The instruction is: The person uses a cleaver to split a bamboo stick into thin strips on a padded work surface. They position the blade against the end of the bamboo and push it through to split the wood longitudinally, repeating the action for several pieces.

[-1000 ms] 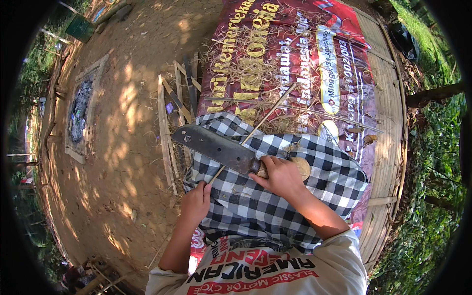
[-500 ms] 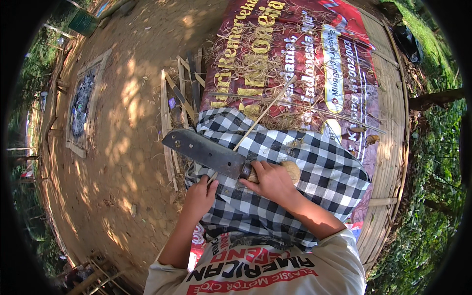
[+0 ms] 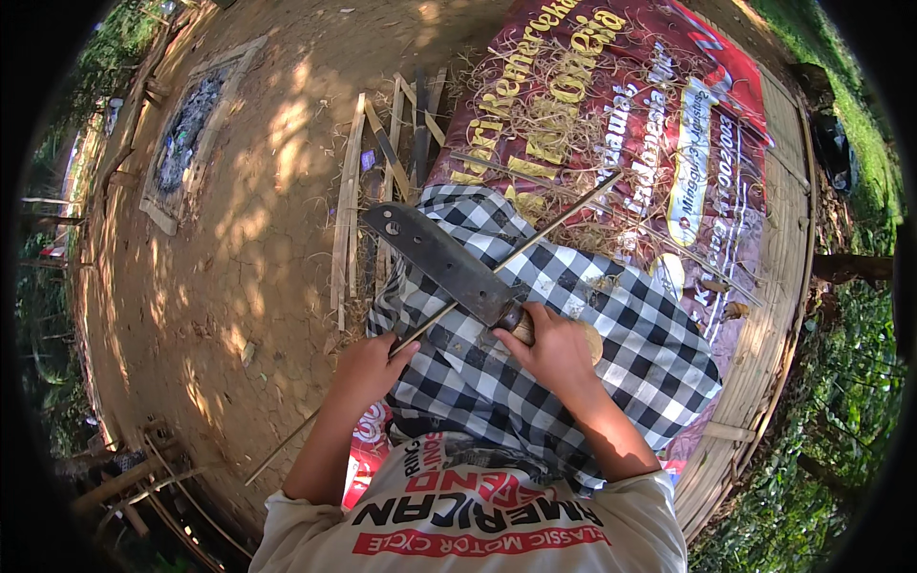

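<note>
My right hand [image 3: 556,351] is closed round the wooden handle of a broad dark cleaver [image 3: 441,265]. Its blade points to the upper left and has several holes through it. A long thin stick [image 3: 571,211] runs slantwise under the blade, from the upper right down to the lower left. My left hand [image 3: 371,367] pinches this stick just below the blade, and its lower end juts out past my left forearm. Beneath both hands a black-and-white checked cloth [image 3: 621,334] covers my lap.
Ahead lies a red printed banner [image 3: 597,86] strewn with curly shavings, on a bamboo platform [image 3: 764,277]. Split strips of wood [image 3: 346,220] lie to its left. Farther left, a framed ash pit [image 3: 191,124] sits in the dirt ground.
The stick now reaches well past my left hand to the lower left, where little of it showed before. The blade has tilted more steeply. The whole view has shifted a little.
</note>
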`<state>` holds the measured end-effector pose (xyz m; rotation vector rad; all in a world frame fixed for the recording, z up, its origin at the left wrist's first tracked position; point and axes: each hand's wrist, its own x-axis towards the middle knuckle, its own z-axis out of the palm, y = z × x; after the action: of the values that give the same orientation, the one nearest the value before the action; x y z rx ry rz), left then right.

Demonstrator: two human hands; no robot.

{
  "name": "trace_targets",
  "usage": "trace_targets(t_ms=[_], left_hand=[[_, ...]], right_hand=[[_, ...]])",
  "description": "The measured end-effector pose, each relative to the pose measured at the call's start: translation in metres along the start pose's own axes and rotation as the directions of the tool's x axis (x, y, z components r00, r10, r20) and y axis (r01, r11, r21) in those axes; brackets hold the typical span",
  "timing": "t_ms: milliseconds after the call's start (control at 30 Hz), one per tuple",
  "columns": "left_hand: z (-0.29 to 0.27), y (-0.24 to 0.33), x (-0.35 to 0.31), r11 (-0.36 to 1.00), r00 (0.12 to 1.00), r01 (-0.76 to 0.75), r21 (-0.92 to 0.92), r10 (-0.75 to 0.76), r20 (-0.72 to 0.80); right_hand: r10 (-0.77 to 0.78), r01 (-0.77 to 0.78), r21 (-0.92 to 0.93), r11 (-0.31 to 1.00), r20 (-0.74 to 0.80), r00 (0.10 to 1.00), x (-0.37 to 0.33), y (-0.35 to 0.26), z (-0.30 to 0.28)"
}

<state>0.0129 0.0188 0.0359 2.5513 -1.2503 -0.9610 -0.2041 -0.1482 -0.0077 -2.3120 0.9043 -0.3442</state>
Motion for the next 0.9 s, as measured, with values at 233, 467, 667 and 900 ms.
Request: trace_targets(t_ms=[233, 467, 667, 900], left_hand=[[-0.003, -0.007, -0.006, 0.997, 0.998, 0.040, -0.063, -0.037, 0.043], [0.016, 0.015, 0.040, 0.984, 0.996, 0.037, -0.175, -0.022, 0.089], [0.020, 0.022, 0.049, 0.999, 0.999, -0.006, -0.053, 0.009, 0.051], [0.024, 0.025, 0.049, 0.997, 0.998, -0.035, -0.075, 0.038, 0.040]], right_hand=[[0.215, -0.229, 0.196, 0.953, 0.093, 0.972, 0.009, 0.000, -0.028], [0.323, -0.399, 0.544, 0.738, 0.234, 0.917, 0.009, 0.017, -0.046], [0.332, -0.369, 0.465, 0.805, 0.163, 0.929, -0.001, 0.003, -0.039], [-0.036, 0.031, 0.054, 0.998, 0.096, 0.995, 0.003, -0.026, -0.006]])
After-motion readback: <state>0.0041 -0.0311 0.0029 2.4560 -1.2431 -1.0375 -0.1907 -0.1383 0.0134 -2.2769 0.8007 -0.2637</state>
